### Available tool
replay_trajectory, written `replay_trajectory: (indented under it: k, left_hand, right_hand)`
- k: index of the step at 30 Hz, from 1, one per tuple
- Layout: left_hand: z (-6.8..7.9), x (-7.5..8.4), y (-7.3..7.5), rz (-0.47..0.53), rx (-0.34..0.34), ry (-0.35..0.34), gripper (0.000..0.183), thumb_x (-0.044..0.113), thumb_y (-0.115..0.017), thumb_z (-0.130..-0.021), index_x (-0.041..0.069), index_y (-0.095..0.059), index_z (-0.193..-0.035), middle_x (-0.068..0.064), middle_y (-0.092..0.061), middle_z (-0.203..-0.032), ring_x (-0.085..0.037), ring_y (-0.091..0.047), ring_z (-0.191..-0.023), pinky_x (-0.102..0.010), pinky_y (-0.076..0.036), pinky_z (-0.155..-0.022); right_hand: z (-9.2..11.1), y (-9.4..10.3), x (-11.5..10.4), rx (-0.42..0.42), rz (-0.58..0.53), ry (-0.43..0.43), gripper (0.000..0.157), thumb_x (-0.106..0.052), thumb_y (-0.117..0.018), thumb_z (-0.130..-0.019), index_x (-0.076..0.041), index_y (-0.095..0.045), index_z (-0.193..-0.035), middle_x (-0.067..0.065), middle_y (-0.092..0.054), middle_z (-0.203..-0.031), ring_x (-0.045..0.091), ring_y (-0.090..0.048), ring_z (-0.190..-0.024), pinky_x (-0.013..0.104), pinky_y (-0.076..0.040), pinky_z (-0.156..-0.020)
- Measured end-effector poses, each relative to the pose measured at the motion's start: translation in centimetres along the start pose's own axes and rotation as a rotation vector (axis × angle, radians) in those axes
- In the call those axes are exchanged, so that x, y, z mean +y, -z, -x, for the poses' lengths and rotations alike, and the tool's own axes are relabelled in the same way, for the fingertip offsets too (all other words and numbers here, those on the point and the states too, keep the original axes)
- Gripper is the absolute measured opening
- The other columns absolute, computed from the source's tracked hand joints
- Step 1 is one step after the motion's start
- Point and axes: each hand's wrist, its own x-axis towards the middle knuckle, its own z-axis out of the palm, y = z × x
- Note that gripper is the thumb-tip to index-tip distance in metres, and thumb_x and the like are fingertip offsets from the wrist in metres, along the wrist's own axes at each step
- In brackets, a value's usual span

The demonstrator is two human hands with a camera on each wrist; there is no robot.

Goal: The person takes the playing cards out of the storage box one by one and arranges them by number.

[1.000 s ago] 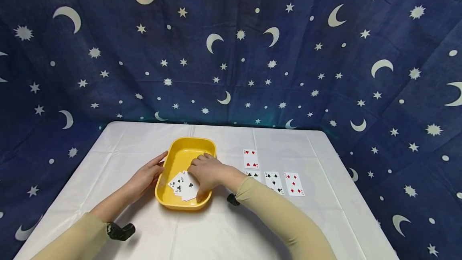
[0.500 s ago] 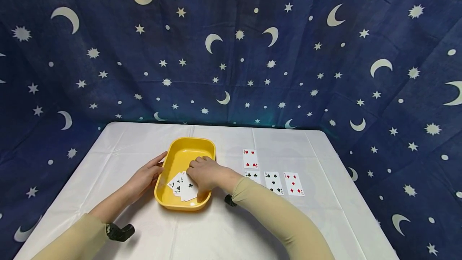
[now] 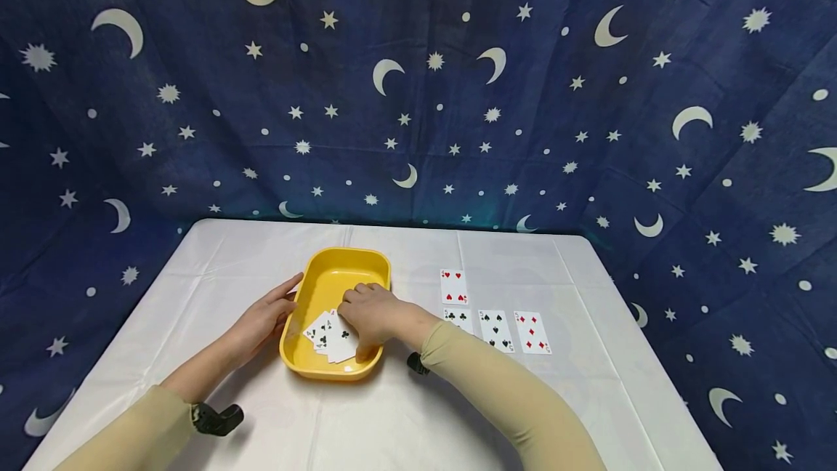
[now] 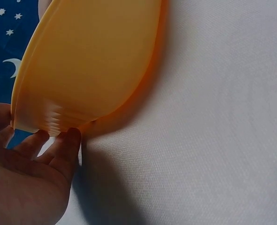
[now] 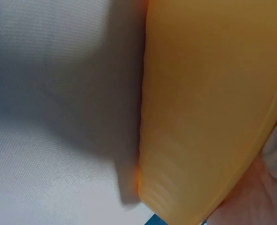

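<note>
A yellow tray (image 3: 336, 286) stands on the white-covered table, with several overlapping playing cards (image 3: 336, 344) face up in its near half; clubs show on the top ones. My right hand (image 3: 375, 315) reaches over the tray's right rim, its fingers curled down at the cards' far side and its thumb at their near right corner. The fingertips there are hidden. Against the tray's left side rests my left hand (image 3: 261, 322); in the left wrist view its fingertips (image 4: 73, 136) touch the outer wall. In the right wrist view, the tray's outer wall (image 5: 204, 108) hides most of the right hand.
To the right lie a four of hearts (image 3: 454, 287), a five of clubs (image 3: 458, 318) partly behind the right arm, a five of spades (image 3: 496, 329) and a five of diamonds (image 3: 532, 333). A dark curtain (image 3: 418, 93) with moons and stars hangs behind the table (image 3: 575, 398).
My right hand has shifted very slightly left over the cards since the first frame. The left hand, tray and cards stay practically where they were.
</note>
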Motion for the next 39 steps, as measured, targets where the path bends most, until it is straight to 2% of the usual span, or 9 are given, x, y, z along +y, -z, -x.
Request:
replay_trajectory:
  k: [8, 14, 16, 20, 24, 30, 39]
  left_hand:
    - [0.08, 0.10, -0.04, 0.003, -0.003, -0.003, 0.064, 0.018, -0.039, -0.107, 0.024, -0.014, -0.166, -0.023, -0.020, -0.166, -0.039, -0.033, -0.148, -0.051, -0.034, -0.115]
    - [-0.04, -0.10, -0.05, 0.011, -0.003, -0.015, 0.064, 0.016, -0.038, -0.107, 0.022, -0.014, -0.166, -0.025, -0.021, -0.166, -0.040, -0.034, -0.147, -0.054, -0.030, -0.117]
    - [-0.04, -0.12, -0.05, 0.015, 0.000, -0.013, 0.065, 0.015, -0.038, -0.107, 0.022, -0.014, -0.166, -0.025, -0.021, -0.166, -0.040, -0.034, -0.147, -0.054, -0.030, -0.117]
    - [0.04, -0.06, -0.08, 0.015, 0.000, -0.016, 0.065, 0.015, -0.039, -0.107, 0.023, -0.014, -0.166, -0.025, -0.021, -0.165, -0.039, -0.035, -0.147, -0.053, -0.032, -0.116]
    - [0.06, 0.00, -0.09, 0.010, 0.004, -0.013, 0.065, 0.016, -0.039, -0.107, 0.023, -0.015, -0.166, -0.025, -0.022, -0.165, -0.040, -0.036, -0.146, -0.052, -0.033, -0.115]
    - [-0.16, 0.01, -0.10, 0.000, 0.017, 0.006, 0.065, 0.016, -0.039, -0.106, 0.024, -0.016, -0.166, -0.022, -0.023, -0.166, -0.038, -0.036, -0.146, -0.050, -0.034, -0.115]
    - [-0.08, 0.04, 0.06, 0.004, 0.009, -0.006, 0.065, 0.017, -0.040, -0.106, 0.022, -0.015, -0.166, -0.023, -0.024, -0.165, -0.038, -0.037, -0.146, -0.048, -0.036, -0.114]
  right_hand:
    - [0.08, -0.02, 0.22, 0.016, -0.012, 0.019, 0.079, -0.060, -0.087, -0.070, -0.027, -0.059, -0.137, -0.008, -0.054, -0.130, 0.014, -0.043, -0.120, 0.034, -0.033, -0.111]
    - [0.23, 0.08, 0.58, 0.047, -0.040, 0.042, 0.073, -0.056, -0.088, -0.070, -0.026, -0.063, -0.131, -0.008, -0.056, -0.123, 0.014, -0.044, -0.117, 0.033, -0.035, -0.108]
    - [0.21, 0.08, 0.56, 0.050, -0.039, 0.043, 0.076, -0.059, -0.088, -0.069, -0.025, -0.062, -0.132, -0.008, -0.056, -0.124, 0.014, -0.045, -0.117, 0.033, -0.035, -0.108]
    - [0.11, -0.13, 0.33, 0.046, 0.011, 0.034, 0.093, -0.074, -0.082, -0.065, -0.024, -0.058, -0.140, -0.007, -0.054, -0.130, 0.014, -0.045, -0.120, 0.035, -0.033, -0.111]
    - [-0.02, -0.38, -0.06, 0.038, 0.078, 0.029, 0.098, -0.080, -0.077, -0.064, -0.023, -0.055, -0.142, -0.005, -0.052, -0.133, 0.015, -0.044, -0.122, 0.037, -0.033, -0.112]
    - [0.03, -0.43, -0.23, 0.041, 0.064, 0.025, 0.090, -0.074, -0.079, -0.069, -0.024, -0.056, -0.140, -0.006, -0.051, -0.133, 0.015, -0.045, -0.121, 0.035, -0.035, -0.110]
    - [0.13, -0.38, -0.15, 0.060, 0.021, 0.041, 0.077, -0.064, -0.082, -0.072, -0.026, -0.060, -0.135, -0.008, -0.053, -0.129, 0.013, -0.045, -0.117, 0.033, -0.038, -0.105]
